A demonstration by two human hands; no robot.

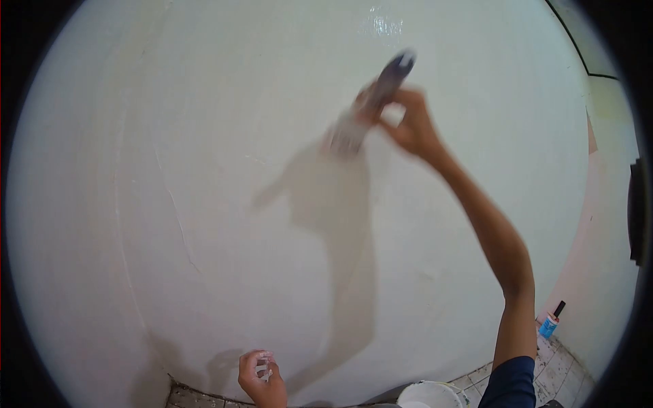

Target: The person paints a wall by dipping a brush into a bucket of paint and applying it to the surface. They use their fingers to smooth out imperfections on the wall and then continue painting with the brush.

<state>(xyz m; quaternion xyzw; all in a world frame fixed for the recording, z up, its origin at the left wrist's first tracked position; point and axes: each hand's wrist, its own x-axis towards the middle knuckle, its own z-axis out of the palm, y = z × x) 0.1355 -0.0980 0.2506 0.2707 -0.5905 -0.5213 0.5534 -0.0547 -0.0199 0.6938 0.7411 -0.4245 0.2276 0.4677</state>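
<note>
My right hand is closed round a paint brush with a dark handle, held against the pale wall at upper centre. The brush's handle points up and right, and its bristles, blurred, point down and left onto the wall. At the bottom, my left hand is raised in front of the wall with its fingers curled and whitish smears on the fingertips. No object shows in it. A wet, shiny patch lies on the wall above the brush.
A white bucket stands at the bottom edge, right of centre. On the tiled floor at the lower right is a small blue and white container with a black top. A dark object is at the far right wall.
</note>
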